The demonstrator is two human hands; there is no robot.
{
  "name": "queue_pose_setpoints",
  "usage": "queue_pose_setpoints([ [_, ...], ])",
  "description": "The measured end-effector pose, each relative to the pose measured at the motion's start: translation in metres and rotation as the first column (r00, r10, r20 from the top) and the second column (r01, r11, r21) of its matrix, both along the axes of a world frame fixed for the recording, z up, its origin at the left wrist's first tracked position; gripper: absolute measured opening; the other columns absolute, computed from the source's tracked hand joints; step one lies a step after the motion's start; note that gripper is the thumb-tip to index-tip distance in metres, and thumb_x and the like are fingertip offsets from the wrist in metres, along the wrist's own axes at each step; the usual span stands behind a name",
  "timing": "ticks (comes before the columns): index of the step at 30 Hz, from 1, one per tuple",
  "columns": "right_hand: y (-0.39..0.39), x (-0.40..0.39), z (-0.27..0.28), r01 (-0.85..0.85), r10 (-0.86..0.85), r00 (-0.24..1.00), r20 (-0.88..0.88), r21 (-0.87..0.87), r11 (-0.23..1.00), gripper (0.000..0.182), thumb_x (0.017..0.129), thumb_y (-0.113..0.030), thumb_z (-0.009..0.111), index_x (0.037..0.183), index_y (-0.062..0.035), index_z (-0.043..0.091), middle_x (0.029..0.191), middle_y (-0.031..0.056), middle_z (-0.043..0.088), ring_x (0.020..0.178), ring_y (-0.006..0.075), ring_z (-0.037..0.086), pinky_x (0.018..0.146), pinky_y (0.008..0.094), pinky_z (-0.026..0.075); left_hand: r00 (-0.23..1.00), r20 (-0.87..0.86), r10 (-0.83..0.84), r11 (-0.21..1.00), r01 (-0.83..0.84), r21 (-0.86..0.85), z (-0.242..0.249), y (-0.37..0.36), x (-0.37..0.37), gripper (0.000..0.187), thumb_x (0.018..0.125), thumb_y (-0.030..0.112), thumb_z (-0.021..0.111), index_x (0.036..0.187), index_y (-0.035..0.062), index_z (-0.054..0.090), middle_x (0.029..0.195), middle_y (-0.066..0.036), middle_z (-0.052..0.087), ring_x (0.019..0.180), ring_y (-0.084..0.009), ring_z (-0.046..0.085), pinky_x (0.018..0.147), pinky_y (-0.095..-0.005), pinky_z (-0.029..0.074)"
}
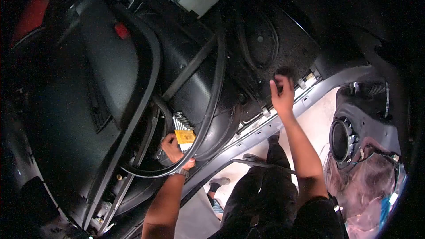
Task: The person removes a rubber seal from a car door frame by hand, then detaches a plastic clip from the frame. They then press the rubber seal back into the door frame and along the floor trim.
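Note:
My left hand [173, 150] is closed around the lower part of a wrench set [184, 137], several silver wrenches in a yellow holder, by the dark leather seat [190, 88]. A loose black rubber door seal [217, 88] loops down and crosses in front of that hand near the wrist. My right hand [283, 95] is over the dark floor carpet [290, 40], close to the door sill. Its thumb and index finger are apart and nothing shows between them; the fingertips are slightly blurred against the dark carpet.
The grey door sill [248, 137] runs diagonally below both hands, with metal clips along it. At the right is an opened door panel with a round speaker [340, 139] and crumpled clear plastic sheeting [367, 190]. A black trim panel [106, 62] fills the left.

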State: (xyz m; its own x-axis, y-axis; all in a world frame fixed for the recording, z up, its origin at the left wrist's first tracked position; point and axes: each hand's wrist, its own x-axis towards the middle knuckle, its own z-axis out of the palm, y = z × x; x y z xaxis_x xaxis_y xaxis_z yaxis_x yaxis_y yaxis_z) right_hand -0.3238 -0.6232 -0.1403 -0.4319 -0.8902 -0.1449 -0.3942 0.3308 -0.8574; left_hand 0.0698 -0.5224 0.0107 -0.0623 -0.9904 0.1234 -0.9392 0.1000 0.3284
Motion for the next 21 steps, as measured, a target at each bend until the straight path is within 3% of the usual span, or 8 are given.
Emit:
queue_pose_setpoints([
  [2,-0.03,0.0,0.009,-0.111,0.024,0.921,-0.39,-0.201,0.973,0.033,0.093,-0.027,0.074,0.121,-0.0116,0.068,0.138,0.0204,0.055,0.119,0.0419,0.057,0.094,0.0507,0.052,1.0,-0.006,0.002,1.0,-0.002,0.003,0.005,-0.003,-0.004,0.112,0.07,0.098,0.043,0.119,-0.0001,0.064,0.118,-0.025,0.051,0.11,-0.0416,0.049,0.095,-0.0542,0.037],
  [3,-0.04,0.002,0.007,-0.111,0.025,0.921,-0.389,-0.201,0.973,0.033,0.093,-0.027,0.074,0.121,-0.0116,0.068,0.138,0.0204,0.055,0.119,0.0419,0.057,0.094,0.0507,0.052,1.0,-0.017,0.005,1.0,-0.004,0.006,0.006,-0.004,-0.005,0.112,0.07,0.098,0.043,0.119,0.0001,0.064,0.118,-0.025,0.051,0.11,-0.0416,0.049,0.095,-0.0541,0.037],
  [5,-0.06,0.003,0.001,-0.265,0.253,0.844,-0.472,0.043,0.963,0.042,0.089,-0.025,0.077,0.129,-0.0168,0.067,0.157,0.0177,0.034,0.134,0.0444,0.047,0.102,0.053,0.051,0.999,-0.043,0.009,1.0,-0.01,-0.028,0.0,-0.002,-0.004,0.111,0.07,0.098,0.043,0.119,0.0005,0.064,0.118,-0.025,0.051,0.11,-0.0416,0.049,0.095,-0.0542,0.037],
  [8,-0.08,-0.004,-0.005,-0.338,0.447,0.773,-0.45,0.303,0.891,0.043,0.088,-0.024,0.078,0.129,-0.017,0.068,0.161,0.0153,0.028,0.139,0.0437,0.043,0.103,0.052,0.052,0.999,-0.048,0.015,1.0,-0.017,-0.026,-0.007,0.003,0.003,0.105,0.068,0.089,0.049,0.121,-0.0007,0.063,0.122,-0.027,0.05,0.115,-0.0433,0.049,0.098,-0.0554,0.038],
  [13,-0.113,-0.037,-0.012,-0.318,0.337,0.844,-0.418,0.117,0.941,0.05,0.094,-0.043,0.072,0.129,-0.0079,0.068,0.146,0.0228,0.051,0.127,0.0395,0.058,0.099,0.0492,0.054,0.997,0.06,0.052,0.973,-0.064,0.22,0.015,-0.005,-0.001,0.087,0.067,0.074,0.063,0.114,0.0013,0.068,0.125,-0.023,0.053,0.119,-0.0418,0.049,0.102,-0.0519,0.039],
  [16,-0.137,-0.07,0.007,-0.151,0.147,0.957,-0.249,0.006,0.989,0.073,0.092,-0.059,0.069,0.134,0.0006,0.063,0.124,0.027,0.069,0.117,0.0417,0.066,0.101,0.047,0.051,0.981,0.066,0.184,0.968,-0.192,0.159,0.007,-0.002,-0.009,0.072,0.069,0.061,0.073,0.113,0.0046,0.07,0.124,-0.02,0.055,0.118,-0.0397,0.05,0.101,-0.0502,0.04],
  [17,-0.143,-0.077,0.035,-0.063,0.077,0.983,-0.168,0.091,0.994,0.079,0.092,-0.062,0.068,0.138,0.001,0.06,0.133,0.0281,0.064,0.121,0.0401,0.064,0.102,0.0466,0.051,0.986,0.068,0.154,0.971,-0.164,0.172,0.007,0.0,-0.004,0.062,0.07,0.051,0.077,0.113,0.0069,0.071,0.123,-0.019,0.055,0.118,-0.0388,0.051,0.102,-0.0495,0.04],
  [21,-0.179,-0.15,0.025,0.04,-0.046,0.977,-0.206,-0.035,0.999,0.079,0.093,-0.063,0.066,0.145,-0.0048,0.054,0.13,0.0236,0.065,0.118,0.0351,0.066,0.099,0.0453,0.051,0.999,0.034,0.013,0.998,-0.015,0.057,0.002,-0.002,0.001,0.07,0.066,0.061,0.074,0.11,0.0056,0.071,0.118,-0.02,0.056,0.113,-0.0387,0.05,0.099,-0.0502,0.038],
])
